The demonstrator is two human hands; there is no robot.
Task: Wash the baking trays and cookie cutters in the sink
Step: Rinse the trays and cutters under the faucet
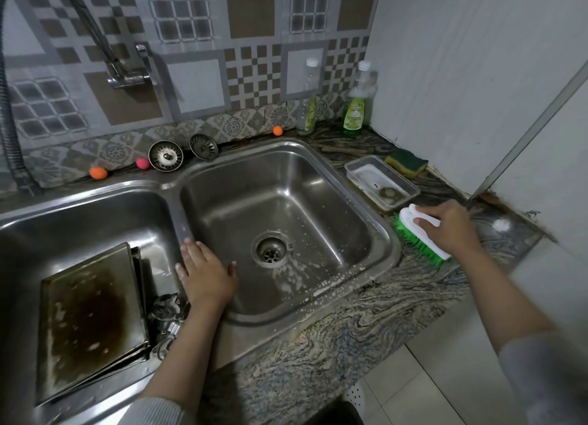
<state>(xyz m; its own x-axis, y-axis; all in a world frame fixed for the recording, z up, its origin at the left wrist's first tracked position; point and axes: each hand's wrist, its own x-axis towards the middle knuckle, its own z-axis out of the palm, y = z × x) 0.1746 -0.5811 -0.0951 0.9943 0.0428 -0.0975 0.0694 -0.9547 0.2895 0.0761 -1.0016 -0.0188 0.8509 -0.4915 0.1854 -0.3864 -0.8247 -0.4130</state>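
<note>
While the left hand (206, 273) lies flat with fingers spread over the divider between the two basins of a steel double sink (386, 233), the right hand (448, 225) curls round the white handle of a scrubbing brush (420, 236) on the marbled stone surface (366, 322) just right of the sink. The brush's green bristles face the sink rim.

A stack of baking trays (92, 322) leans tilted in the left basin, the top one showing a dark burnt patch and streaks of foam. Just beside the stack, near the left wrist, lie several metal cookie cutters (167, 326), partly hidden and hard to tell apart. The right basin holds only flecks of suds around its drain (271, 249) and along its front rim.

Behind the brush sits a small rectangular metal tray (381, 182) with a yellow-and-green sponge (406, 163) just beyond it. Two bottles of green dish liquid (358, 106) stand in the corner against the patterned tile wall. Two sink strainers (165, 155) lean behind the basins, near three small orange and pink balls (98, 172). A tap (127, 71) is mounted on the wall above the left basin.
</note>
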